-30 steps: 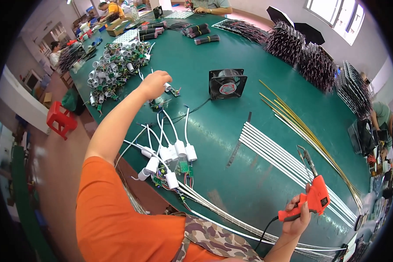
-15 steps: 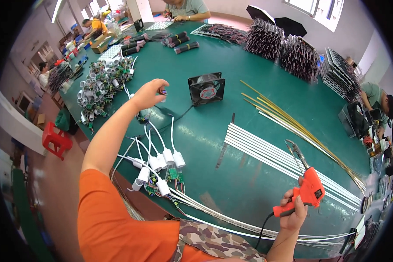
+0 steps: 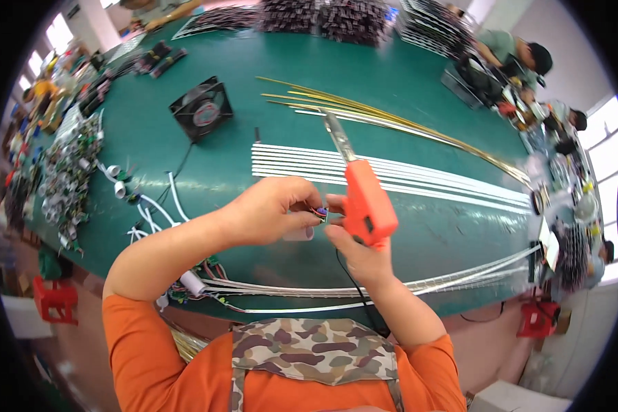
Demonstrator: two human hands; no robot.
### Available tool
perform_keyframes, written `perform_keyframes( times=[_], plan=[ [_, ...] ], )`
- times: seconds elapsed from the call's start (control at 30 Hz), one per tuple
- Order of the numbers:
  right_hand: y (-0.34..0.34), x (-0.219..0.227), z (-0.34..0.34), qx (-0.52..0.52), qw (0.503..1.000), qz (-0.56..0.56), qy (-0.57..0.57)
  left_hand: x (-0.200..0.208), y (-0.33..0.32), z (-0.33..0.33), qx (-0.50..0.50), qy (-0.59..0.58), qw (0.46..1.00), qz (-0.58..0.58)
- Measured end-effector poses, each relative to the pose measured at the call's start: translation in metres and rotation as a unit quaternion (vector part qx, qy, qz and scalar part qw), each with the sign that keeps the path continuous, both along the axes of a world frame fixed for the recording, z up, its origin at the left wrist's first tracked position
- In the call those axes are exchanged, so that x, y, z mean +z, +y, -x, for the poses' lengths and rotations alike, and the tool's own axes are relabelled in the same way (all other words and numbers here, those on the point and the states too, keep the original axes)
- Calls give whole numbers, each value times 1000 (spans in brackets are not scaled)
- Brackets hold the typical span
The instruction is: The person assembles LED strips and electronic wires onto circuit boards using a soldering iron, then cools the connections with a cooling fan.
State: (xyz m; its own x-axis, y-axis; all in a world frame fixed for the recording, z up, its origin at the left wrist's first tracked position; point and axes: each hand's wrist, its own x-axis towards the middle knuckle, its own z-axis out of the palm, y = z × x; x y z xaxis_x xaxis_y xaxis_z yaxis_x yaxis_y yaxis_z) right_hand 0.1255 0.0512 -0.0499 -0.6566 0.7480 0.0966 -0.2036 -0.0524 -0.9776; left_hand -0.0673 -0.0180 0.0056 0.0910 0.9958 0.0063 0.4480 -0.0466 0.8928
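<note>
My left hand (image 3: 271, 209) is closed in a pinch on a small circuit board (image 3: 321, 213) with coloured wires, over the middle of the green table. A white plastic sleeve (image 3: 299, 234) hangs just below those fingers. Wrapped round a red soldering gun (image 3: 371, 206) is my right hand (image 3: 365, 259); the gun's metal tip points up and away from me. Fingers of both hands come close together at the board, and whether the right ones touch it I cannot tell.
White strips (image 3: 391, 180) lie side by side beyond my hands, with yellow strips (image 3: 384, 118) farther back. A black fan (image 3: 202, 110) stands far left, near piled circuit boards (image 3: 69, 172). Long white strips (image 3: 309, 292) run along the near edge. Co-workers sit around the table.
My left hand has come right and nearer, from beside the fan to the middle, carrying the small board. My right hand has brought the soldering gun left to meet it. The view has shifted right.
</note>
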Motion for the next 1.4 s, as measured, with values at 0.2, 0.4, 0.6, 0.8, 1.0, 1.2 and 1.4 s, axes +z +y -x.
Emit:
perform_keyframes(
  times=[0.2, 0.4, 0.6, 0.8, 1.0, 1.2, 1.4],
  plan=[
    [4, -2, -15, -50, 997, -56, -6, -11, 11, -26, 24, -29, 999, 34],
    [8, -4, -15, -65, 997, -46, 16, -19, 12, -33, 44, -13, 999, -10],
    [13, -17, -14, -64, 993, -103, -7, -6, 13, -23, 27, 22, 999, -3],
    [14, -20, -17, -22, 998, -54, 11, 17, 21, -24, 24, -215, 973, 85],
    [22, -1, -20, -35, 991, 101, 78, -25, 18, -16, 45, -311, 948, 58],
    [21, 3, -19, -66, 995, 57, 58, -22, 27, -53, 68, -147, 983, 91],
    [30, -5, -21, -89, 993, -70, 20, -23, 29, -42, 43, -75, 987, 135]
  ],
)
